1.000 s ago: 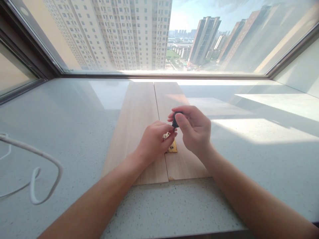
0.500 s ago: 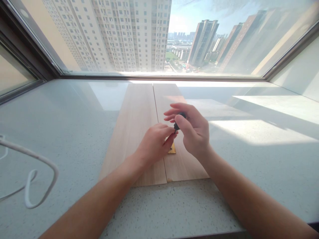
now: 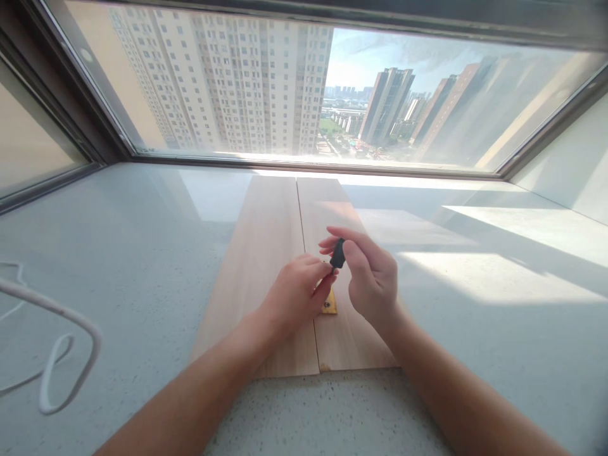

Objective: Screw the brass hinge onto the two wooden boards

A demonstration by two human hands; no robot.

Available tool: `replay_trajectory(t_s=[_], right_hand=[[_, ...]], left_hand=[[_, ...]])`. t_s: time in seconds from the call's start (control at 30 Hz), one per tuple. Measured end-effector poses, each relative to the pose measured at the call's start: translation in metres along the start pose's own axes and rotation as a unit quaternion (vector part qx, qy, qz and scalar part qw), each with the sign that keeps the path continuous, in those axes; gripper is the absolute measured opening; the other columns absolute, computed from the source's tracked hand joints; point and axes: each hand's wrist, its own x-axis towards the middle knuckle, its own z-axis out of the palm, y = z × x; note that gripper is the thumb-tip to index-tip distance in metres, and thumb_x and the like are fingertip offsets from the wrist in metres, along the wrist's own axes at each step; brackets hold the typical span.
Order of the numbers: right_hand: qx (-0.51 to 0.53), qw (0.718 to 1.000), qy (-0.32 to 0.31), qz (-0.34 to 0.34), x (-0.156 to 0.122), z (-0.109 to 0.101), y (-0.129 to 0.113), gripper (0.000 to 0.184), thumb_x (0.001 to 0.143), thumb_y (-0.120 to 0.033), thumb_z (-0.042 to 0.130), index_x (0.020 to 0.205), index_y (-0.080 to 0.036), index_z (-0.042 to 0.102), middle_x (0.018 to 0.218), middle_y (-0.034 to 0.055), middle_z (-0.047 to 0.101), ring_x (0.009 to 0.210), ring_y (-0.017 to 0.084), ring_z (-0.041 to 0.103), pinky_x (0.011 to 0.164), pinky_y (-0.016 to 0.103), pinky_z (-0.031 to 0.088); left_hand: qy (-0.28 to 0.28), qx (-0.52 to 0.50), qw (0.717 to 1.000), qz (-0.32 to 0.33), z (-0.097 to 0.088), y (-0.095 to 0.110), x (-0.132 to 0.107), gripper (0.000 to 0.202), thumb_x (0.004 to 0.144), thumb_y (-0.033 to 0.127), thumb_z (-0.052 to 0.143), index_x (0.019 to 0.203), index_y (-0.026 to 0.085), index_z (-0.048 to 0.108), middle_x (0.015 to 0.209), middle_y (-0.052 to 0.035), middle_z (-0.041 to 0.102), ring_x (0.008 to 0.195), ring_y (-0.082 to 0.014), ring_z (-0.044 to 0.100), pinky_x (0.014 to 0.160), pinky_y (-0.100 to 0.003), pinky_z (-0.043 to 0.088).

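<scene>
My right hand [image 3: 375, 272] is closed on the black handle of a short screwdriver [image 3: 337, 254], thumb on one side and fingers curved on the other. The screwdriver points down, leaning slightly. My left hand [image 3: 297, 288] pinches at its lower end with thumb and forefinger; whether a screw is also between those fingertips I cannot see. Under the left fingertips lies a brass-coloured hinge [image 3: 329, 306], mostly covered by that hand, with a screw head or hole visible near its front corner. The hinge rests by the seam between a left wooden board [image 3: 247, 272] and a right wooden board [image 3: 354, 339].
Both boards lie flat on a pale speckled sill [image 3: 156, 272]. A looped white cable [image 3: 90, 329] is at the left. Beyond the sill stands a window frame [image 3: 313, 166] with tall buildings outside. Sunlight patches fall on the right side.
The view has tilted up, so everything sits lower in the picture. The right thumb and fingers have shifted around the screwdriver handle, showing more of it. The left hand keeps its pinch.
</scene>
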Motion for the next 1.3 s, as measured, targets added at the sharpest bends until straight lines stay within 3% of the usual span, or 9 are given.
replay_trajectory(t_s=[0.17, 0.27, 0.33, 0.5, 0.6, 0.83, 0.93, 1.1, 1.3], right_hand=[[-0.054, 0.998, 0.037, -0.024, -0.005, -0.003, 0.013, 0.013, 0.088, -0.023, 0.061, 0.100, -0.023, 0.065, 0.084, 0.0013, 0.068, 0.076, 0.017, 0.065, 0.069, 0.033, 0.053], [-0.066, 0.995, 0.057, -0.040, -0.007, -0.004, 0.021, 0.015, 0.084, -0.020, 0.066, 0.098, -0.022, 0.063, 0.083, 0.0016, 0.065, 0.072, 0.017, 0.063, 0.065, 0.032, 0.052], [-0.066, 0.995, 0.058, -0.052, -0.009, -0.003, 0.022, 0.017, 0.083, -0.019, 0.066, 0.098, -0.022, 0.060, 0.082, 0.0015, 0.065, 0.072, 0.018, 0.063, 0.065, 0.033, 0.052], [-0.076, 0.994, 0.031, -0.078, -0.011, -0.001, 0.015, 0.022, 0.090, -0.023, 0.053, 0.111, -0.023, 0.060, 0.102, 0.0066, 0.066, 0.085, 0.021, 0.064, 0.074, 0.037, 0.053], [-0.097, 0.992, 0.027, -0.078, -0.011, -0.001, 0.011, 0.022, 0.093, -0.021, 0.048, 0.110, -0.023, 0.061, 0.093, 0.0052, 0.067, 0.081, 0.020, 0.065, 0.069, 0.034, 0.053], [-0.123, 0.988, 0.041, -0.084, -0.007, -0.001, 0.016, 0.010, 0.084, -0.022, 0.063, 0.094, -0.023, 0.060, 0.080, 0.0014, 0.065, 0.072, 0.019, 0.063, 0.064, 0.031, 0.051], [-0.113, 0.989, 0.043, -0.083, -0.008, -0.001, 0.017, 0.011, 0.086, -0.023, 0.061, 0.097, -0.023, 0.059, 0.084, 0.0026, 0.064, 0.075, 0.019, 0.063, 0.067, 0.033, 0.052], [-0.099, 0.992, 0.035, -0.072, -0.009, 0.000, 0.014, 0.022, 0.095, -0.024, 0.043, 0.110, -0.023, 0.059, 0.099, 0.0069, 0.064, 0.084, 0.020, 0.064, 0.071, 0.035, 0.053], [-0.125, 0.988, 0.033, -0.084, -0.007, -0.001, 0.012, 0.009, 0.089, -0.023, 0.055, 0.097, -0.022, 0.059, 0.084, 0.0035, 0.063, 0.078, 0.019, 0.062, 0.068, 0.033, 0.050]], left_hand=[[0.019, -0.011, 0.999, -0.023, 0.002, -0.003, -0.002, 0.012, 0.087, 0.018, 0.056, 0.076, 0.016, 0.062, 0.078, -0.0044, 0.066, 0.076, -0.0176, 0.057, 0.070, -0.028, 0.044], [0.015, -0.010, 1.000, -0.024, 0.003, -0.003, -0.001, 0.015, 0.088, 0.016, 0.053, 0.077, 0.017, 0.063, 0.074, -0.0039, 0.066, 0.071, -0.0165, 0.056, 0.066, -0.027, 0.042], [0.020, -0.012, 1.000, -0.011, 0.005, -0.003, 0.000, 0.015, 0.087, 0.014, 0.051, 0.077, 0.016, 0.062, 0.076, -0.0050, 0.067, 0.070, -0.0169, 0.056, 0.065, -0.027, 0.042], [0.031, -0.022, 0.999, 0.005, 0.009, -0.004, 0.000, 0.014, 0.083, 0.012, 0.052, 0.072, 0.016, 0.058, 0.075, -0.0055, 0.065, 0.072, -0.0178, 0.056, 0.066, -0.027, 0.043], [0.031, -0.022, 0.999, 0.012, 0.011, -0.005, -0.001, 0.012, 0.081, 0.011, 0.052, 0.071, 0.017, 0.057, 0.075, -0.0055, 0.065, 0.073, -0.0183, 0.057, 0.068, -0.029, 0.044], [0.050, -0.034, 0.998, 0.008, 0.013, -0.004, -0.001, 0.011, 0.084, 0.012, 0.051, 0.078, 0.018, 0.059, 0.079, -0.0059, 0.068, 0.072, -0.0191, 0.058, 0.065, -0.029, 0.043], [0.043, -0.046, 0.998, 0.020, 0.013, -0.004, -0.001, 0.014, 0.085, 0.013, 0.049, 0.078, 0.018, 0.059, 0.081, -0.0069, 0.068, 0.074, -0.0194, 0.059, 0.066, -0.029, 0.044], [0.016, -0.026, 1.000, 0.007, 0.013, -0.005, -0.001, 0.016, 0.086, 0.015, 0.048, 0.074, 0.016, 0.057, 0.078, -0.0078, 0.066, 0.074, -0.0199, 0.058, 0.067, -0.030, 0.044], [0.020, -0.018, 1.000, -0.009, 0.010, -0.003, -0.003, 0.010, 0.086, 0.017, 0.052, 0.078, 0.017, 0.059, 0.080, -0.0074, 0.067, 0.075, -0.0199, 0.058, 0.068, -0.030, 0.044]])
